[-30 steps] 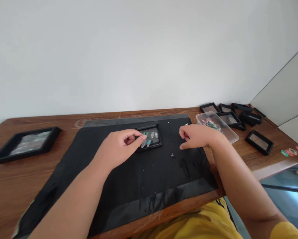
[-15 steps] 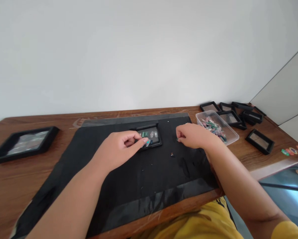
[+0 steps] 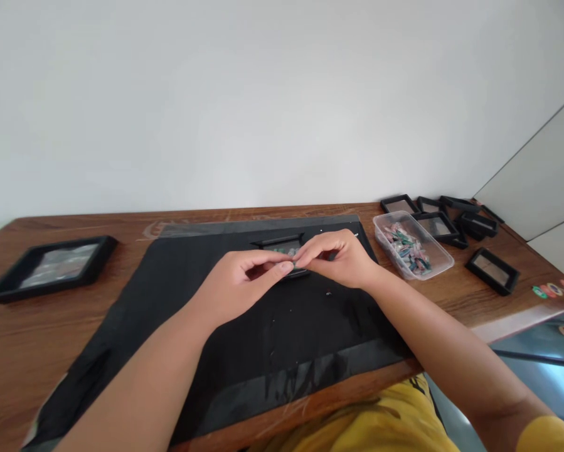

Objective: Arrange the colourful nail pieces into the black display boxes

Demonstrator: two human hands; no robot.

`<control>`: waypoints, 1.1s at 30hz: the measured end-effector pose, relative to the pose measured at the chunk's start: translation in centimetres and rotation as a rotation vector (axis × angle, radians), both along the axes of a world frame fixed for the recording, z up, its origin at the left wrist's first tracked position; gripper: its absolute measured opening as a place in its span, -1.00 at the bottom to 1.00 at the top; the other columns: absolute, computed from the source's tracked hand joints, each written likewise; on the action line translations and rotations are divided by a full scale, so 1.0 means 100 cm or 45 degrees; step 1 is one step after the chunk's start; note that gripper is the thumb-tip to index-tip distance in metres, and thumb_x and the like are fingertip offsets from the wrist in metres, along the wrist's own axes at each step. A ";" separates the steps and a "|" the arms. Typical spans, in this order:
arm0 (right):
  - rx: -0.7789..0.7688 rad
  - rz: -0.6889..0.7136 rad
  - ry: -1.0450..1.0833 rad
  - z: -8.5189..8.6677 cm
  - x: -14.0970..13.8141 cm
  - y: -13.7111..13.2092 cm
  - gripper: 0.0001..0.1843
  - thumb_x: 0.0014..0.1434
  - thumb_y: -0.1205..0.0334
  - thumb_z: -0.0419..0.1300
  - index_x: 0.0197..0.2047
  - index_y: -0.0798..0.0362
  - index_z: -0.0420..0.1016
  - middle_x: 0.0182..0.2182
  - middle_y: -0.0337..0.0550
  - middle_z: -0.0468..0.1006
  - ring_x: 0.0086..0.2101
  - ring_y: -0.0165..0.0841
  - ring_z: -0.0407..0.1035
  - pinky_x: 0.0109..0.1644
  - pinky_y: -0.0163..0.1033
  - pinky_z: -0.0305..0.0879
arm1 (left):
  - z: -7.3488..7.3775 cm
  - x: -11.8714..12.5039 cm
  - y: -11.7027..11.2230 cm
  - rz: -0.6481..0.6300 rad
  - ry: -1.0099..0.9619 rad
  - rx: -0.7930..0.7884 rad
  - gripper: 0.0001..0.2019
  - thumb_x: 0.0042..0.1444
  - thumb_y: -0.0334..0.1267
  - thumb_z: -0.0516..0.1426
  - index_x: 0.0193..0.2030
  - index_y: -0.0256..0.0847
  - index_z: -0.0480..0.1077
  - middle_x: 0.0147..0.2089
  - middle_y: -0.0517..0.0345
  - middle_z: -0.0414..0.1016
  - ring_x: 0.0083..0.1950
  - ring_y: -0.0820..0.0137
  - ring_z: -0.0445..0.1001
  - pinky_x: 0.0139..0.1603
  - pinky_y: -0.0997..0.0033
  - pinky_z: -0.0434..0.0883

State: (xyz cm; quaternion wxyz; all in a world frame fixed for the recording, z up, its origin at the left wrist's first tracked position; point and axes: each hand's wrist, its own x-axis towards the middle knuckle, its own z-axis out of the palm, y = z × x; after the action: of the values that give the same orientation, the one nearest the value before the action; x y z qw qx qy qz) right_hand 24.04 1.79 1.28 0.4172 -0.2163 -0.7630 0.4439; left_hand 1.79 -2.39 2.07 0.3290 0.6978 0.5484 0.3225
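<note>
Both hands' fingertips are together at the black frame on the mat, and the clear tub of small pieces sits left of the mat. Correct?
Not quite: the clear tub sits right of the mat, as the head view shows. The left hand and right hand do have fingertips together at the black frame.

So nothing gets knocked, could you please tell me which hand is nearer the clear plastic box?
Right: the right hand is left of the clear plastic box; the left hand is farther left, beyond the right hand.
</note>
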 end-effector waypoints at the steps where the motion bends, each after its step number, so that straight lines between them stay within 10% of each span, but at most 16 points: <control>1: -0.012 0.017 0.032 0.000 0.000 0.000 -0.86 0.26 0.19 0.37 -0.32 0.04 0.68 -0.24 -0.09 0.74 -0.22 -0.35 0.62 -0.15 -0.25 0.52 | 0.000 0.001 0.000 -0.006 -0.039 -0.013 -0.54 0.09 0.21 0.20 -0.18 -0.09 0.71 -0.31 0.06 0.69 -0.39 0.29 0.50 -0.40 0.36 0.38; 20: 0.069 -0.183 -0.066 0.008 0.000 -0.004 -0.68 0.15 0.14 0.46 -0.04 0.05 0.65 -0.17 -0.12 0.71 -0.47 -0.52 0.36 -0.41 -0.38 0.34 | 0.007 0.016 0.000 0.091 -0.553 -0.116 -0.60 -0.11 0.16 0.37 -0.51 -0.14 0.47 -0.57 0.23 0.36 -0.51 0.46 0.22 -0.46 0.41 0.27; 33: 0.305 -0.288 -0.288 0.001 -0.005 -0.007 -0.81 0.30 0.11 0.39 -0.12 0.03 0.72 -0.26 -0.10 0.71 -0.42 -0.44 0.43 -0.30 -0.32 0.40 | 0.001 0.015 0.001 0.090 -0.431 -0.056 -0.67 -0.09 0.09 0.36 -0.47 -0.15 0.60 -0.46 0.08 0.61 -0.39 0.35 0.48 -0.36 0.39 0.43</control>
State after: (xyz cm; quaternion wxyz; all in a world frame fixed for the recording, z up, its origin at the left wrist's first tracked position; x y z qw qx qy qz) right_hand 23.53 1.09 1.36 0.3988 -0.2978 -0.8233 0.2730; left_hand 3.25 -2.26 2.16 0.4201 0.6065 0.5165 0.4347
